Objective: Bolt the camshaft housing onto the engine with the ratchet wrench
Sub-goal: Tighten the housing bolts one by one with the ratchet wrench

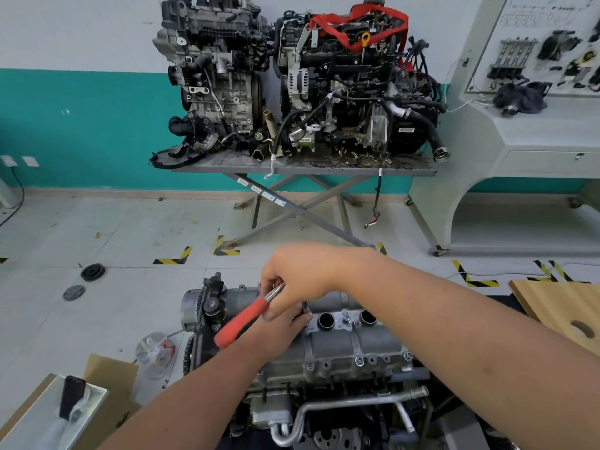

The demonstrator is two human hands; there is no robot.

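Note:
The grey camshaft housing sits on top of the engine in the lower middle, with several bolts along its near edge and round plug holes on top. A ratchet wrench with a red handle slants down to the left over the housing's left part. My right hand reaches in from the right and grips the wrench at its metal head end. My left hand comes from the lower left and pinches the dark socket extension standing on the housing. The wrench head and the bolt under it are hidden by my fingers.
Two whole engines stand on a folding steel table by the far wall. A white display stand is at the right. A wooden board lies to the right, a cardboard box and metal tray at lower left, and a plastic bag left of the engine.

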